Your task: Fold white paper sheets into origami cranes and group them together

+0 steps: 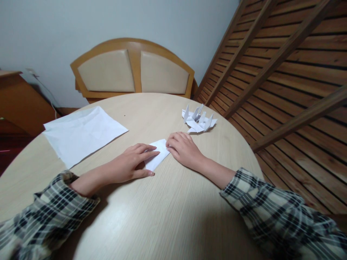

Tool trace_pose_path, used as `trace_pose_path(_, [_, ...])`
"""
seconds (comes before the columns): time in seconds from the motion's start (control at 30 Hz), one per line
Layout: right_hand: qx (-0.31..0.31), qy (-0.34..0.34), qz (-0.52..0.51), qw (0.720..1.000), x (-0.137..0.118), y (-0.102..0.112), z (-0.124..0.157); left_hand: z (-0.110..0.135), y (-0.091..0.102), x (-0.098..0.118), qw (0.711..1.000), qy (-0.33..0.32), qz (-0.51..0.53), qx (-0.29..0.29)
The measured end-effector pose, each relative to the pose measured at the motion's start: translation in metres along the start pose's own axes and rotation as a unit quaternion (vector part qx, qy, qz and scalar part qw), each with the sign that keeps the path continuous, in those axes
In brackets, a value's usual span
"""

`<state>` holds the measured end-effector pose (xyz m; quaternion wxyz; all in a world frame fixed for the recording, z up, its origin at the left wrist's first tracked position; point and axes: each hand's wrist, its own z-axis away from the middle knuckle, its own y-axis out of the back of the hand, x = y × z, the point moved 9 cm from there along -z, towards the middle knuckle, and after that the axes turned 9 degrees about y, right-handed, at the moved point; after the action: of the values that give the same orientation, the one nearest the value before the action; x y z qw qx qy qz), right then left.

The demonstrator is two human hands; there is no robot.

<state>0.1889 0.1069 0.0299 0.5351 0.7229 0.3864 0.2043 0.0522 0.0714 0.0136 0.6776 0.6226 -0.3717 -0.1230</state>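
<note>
A small folded white paper (159, 151) lies flat on the round pale wooden table (168, 216). My left hand (130, 162) rests flat across its left part, fingers stretched out and pressing it down. My right hand (182, 148) sits at the paper's right edge, fingers curled with the tips pressing on the fold. Both arms wear plaid sleeves.
Flat white paper sheets (81, 133) lie on the table's left side. Several folded white paper figures (199, 121) sit in a cluster at the far right. A wooden chair (132, 70) with beige padding stands behind the table. Slatted wood panelling (292, 90) fills the right.
</note>
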Motion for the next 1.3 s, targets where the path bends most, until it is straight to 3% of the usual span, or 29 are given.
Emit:
trace_pose_path(0.23, [0.03, -0.005, -0.026, 0.999, -0.006, 0.001, 0.002, 0.001, 0.002, 0.005, 0.999, 0.026, -0.031, 0.031])
trace_pose_path(0.43, [0.024, 0.026, -0.024, 0.999, -0.029, 0.001, 0.003, 0.0, 0.002, 0.009, 0.997, 0.035, -0.057, 0.039])
trace_pose_path(0.7, [-0.052, 0.004, -0.028, 0.998, -0.04, -0.004, 0.005, -0.002, 0.01, 0.022, 0.985, 0.089, -0.083, 0.12])
trace_pose_path(0.9, [-0.044, 0.007, -0.079, 0.996, -0.026, -0.004, 0.003, -0.001, 0.024, 0.001, 0.989, 0.07, 0.011, 0.127])
trace_pose_path(1.1, [-0.058, 0.022, -0.111, 0.992, -0.015, -0.008, 0.002, 0.005, 0.038, -0.027, 0.983, 0.038, -0.054, 0.172])
trace_pose_path(1.3, [-0.05, 0.035, -0.128, 0.99, -0.011, -0.008, 0.003, 0.007, 0.034, -0.021, 0.984, 0.005, -0.061, 0.164])
